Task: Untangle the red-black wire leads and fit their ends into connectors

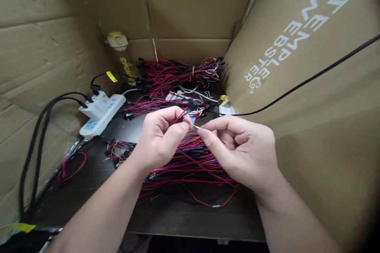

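Hands [247,154] (pinching thin wire [196,127]) partly hide wire bundles [192,164].

A makeshift wiring workspace: bundled wires [181,73] on a dark table [166,215] (cardboard walls [190,4] around).

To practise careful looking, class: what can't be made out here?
All in the head view:
- Fine wire: its ends, covered by the left hand and right hand.
- Near wire pile: partly behind the hands.
- Black cord: cut off by the right edge.
- Power strip: label print too small.
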`<state>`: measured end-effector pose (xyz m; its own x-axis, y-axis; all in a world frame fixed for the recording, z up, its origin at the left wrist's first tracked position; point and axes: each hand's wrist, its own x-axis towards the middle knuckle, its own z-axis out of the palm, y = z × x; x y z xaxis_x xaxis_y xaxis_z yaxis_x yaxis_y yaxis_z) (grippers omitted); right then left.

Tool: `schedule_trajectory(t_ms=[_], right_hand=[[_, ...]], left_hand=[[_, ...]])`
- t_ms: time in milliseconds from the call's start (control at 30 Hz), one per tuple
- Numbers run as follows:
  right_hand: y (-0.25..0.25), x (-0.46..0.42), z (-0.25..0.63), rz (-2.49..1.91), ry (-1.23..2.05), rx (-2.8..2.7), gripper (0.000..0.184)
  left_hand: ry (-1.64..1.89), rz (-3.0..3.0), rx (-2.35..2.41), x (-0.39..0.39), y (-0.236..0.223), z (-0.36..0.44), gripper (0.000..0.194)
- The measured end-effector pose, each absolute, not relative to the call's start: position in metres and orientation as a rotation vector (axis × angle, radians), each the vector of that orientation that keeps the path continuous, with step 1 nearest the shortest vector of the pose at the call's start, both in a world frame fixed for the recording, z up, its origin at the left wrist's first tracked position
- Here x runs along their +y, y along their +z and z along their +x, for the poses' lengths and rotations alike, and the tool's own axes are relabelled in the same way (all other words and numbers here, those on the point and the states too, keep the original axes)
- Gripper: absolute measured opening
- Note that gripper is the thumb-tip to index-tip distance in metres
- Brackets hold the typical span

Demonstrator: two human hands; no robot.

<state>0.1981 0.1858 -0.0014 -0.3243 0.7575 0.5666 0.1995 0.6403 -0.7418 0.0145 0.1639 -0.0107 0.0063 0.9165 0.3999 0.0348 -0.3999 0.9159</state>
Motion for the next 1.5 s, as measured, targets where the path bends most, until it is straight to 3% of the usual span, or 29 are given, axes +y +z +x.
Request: schedule_trajectory(t_ms=[233, 433, 667, 1500], right_hand=[[-0.002, 0.184, 0.197, -0.802, 0.714, -1.84, 0.006], [-0.001, 0.187, 0.2, -0.758, 0.892, -1.895, 0.001], [0.005, 0.189, 0.207, -0.634, 0.788, -1.998, 0.02], [0.0, 0.186, 0.211, -0.424, 0.92, -1.971, 0.021]], left_hand=[[1.443, 1.572, 0.967, 0.164, -0.005, 0.016, 0.003], [1.352, 1.493, 1.005, 0.163, -0.004, 0.018, 0.017], [1.334, 1.489, 1.023, 0.162, 0.0, 0.018, 0.021], [1.331, 1.447, 0.838, 0.159, 0.002, 0.014, 0.011]])
